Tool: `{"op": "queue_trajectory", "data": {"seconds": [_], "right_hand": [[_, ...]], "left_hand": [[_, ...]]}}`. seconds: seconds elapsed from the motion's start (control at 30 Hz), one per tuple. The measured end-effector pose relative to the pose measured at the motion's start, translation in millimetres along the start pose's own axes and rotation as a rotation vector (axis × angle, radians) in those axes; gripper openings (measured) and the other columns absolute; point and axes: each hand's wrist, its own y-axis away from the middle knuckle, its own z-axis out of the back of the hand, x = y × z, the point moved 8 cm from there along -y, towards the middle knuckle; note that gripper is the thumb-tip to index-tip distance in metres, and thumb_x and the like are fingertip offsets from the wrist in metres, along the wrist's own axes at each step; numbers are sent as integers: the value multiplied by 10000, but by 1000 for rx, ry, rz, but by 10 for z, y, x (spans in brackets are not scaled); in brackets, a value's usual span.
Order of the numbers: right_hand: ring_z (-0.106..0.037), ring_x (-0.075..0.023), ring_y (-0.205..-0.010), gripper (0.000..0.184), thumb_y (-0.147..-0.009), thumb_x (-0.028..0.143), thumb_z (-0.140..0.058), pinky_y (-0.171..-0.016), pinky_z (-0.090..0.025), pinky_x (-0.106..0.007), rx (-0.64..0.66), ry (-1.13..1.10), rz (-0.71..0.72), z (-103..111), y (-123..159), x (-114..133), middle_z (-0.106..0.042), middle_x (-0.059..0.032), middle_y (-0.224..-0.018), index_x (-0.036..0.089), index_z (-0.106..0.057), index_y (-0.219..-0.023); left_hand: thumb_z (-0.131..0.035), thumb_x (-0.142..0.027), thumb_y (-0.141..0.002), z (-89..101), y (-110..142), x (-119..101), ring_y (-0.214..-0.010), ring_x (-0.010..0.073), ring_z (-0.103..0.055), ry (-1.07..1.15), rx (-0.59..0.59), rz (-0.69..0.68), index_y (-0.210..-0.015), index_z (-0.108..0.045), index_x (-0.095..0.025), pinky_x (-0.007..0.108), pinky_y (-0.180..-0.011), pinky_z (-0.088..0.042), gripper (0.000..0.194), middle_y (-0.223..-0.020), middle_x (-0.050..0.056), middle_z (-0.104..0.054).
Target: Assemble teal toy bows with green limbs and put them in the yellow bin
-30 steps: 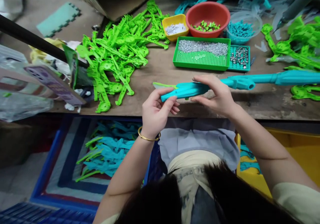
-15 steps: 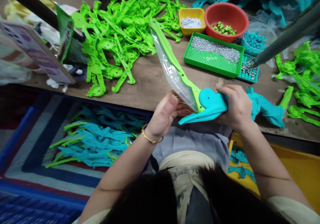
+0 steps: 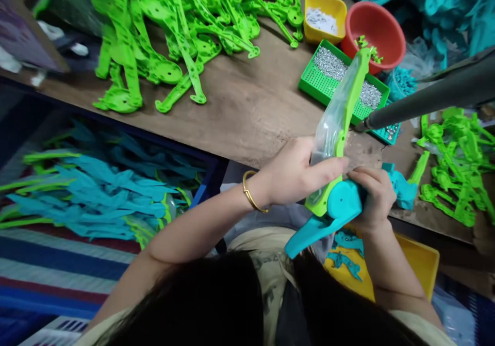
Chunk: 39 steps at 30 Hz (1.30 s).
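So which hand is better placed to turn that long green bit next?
Probably the left hand: it grips the green piece, while the right hand holds the teal part beside it.

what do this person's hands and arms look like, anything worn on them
Both the left hand and right hand are bare, without gloves. A thin gold bracelet circles the left wrist; none shows on the right. Short pale cream sleeves end above the elbows.

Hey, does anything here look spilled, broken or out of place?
Nothing clearly stands out. The silvery bits lie inside the green tray, and the blue-and-green piece in the left hand and right hand shows no visible damage. The green heap lies loosely on the bench.
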Motion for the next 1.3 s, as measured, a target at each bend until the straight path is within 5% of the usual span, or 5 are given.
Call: {"op": "queue_trajectory", "data": {"seconds": [0.37,0.57,0.77,1.13,1.3], "right_hand": [[-615,-256,-991,501,-809,324,-621,-827,-502,-394,111,101,3,-191,-79,-42,-628,-98,-1086,236,-493,-1286],[-600,-327,-1057,717,-803,593,-628,-867,-460,-442,792,-3,-3,-614,-267,13,-625,-174,-1176,157,-461,-1346],[-611,-159,-685,578,-808,688,-564,-626,-411,-263,1372,-493,-131,-985,-450,34,-713,-34,-860,194,-630,-1101],[-669,-234,-857,450,-856,512,-571,-664,-392,-277,1224,-209,-96,-1007,-606,85,-727,-117,-986,169,-620,-1143],[-677,-257,-860,514,-797,530,-636,-662,-417,-289,1306,-179,-81,-993,-510,1,-729,-118,-987,169,-616,-1162]], "left_hand": [[-605,-469,-868,18,202,354,-627,96,-502,229,75,198,-860,-596,-154,205,-543,-423,316,-721,-16,-564],[-665,-428,-842,170,416,759,-909,201,-648,204,44,288,-1068,-648,-152,297,-759,-538,358,-1004,64,-701],[-770,-274,-773,205,483,887,-1065,221,-658,361,-16,242,-1205,-600,-199,336,-908,-535,470,-1176,85,-687],[-822,-273,-718,340,342,772,-948,175,-652,150,-169,129,-1075,-656,-177,322,-884,-536,405,-1042,49,-712],[-802,-337,-744,318,331,726,-1031,221,-653,12,-141,88,-1118,-648,-188,371,-914,-539,431,-1121,78,-692]]}}
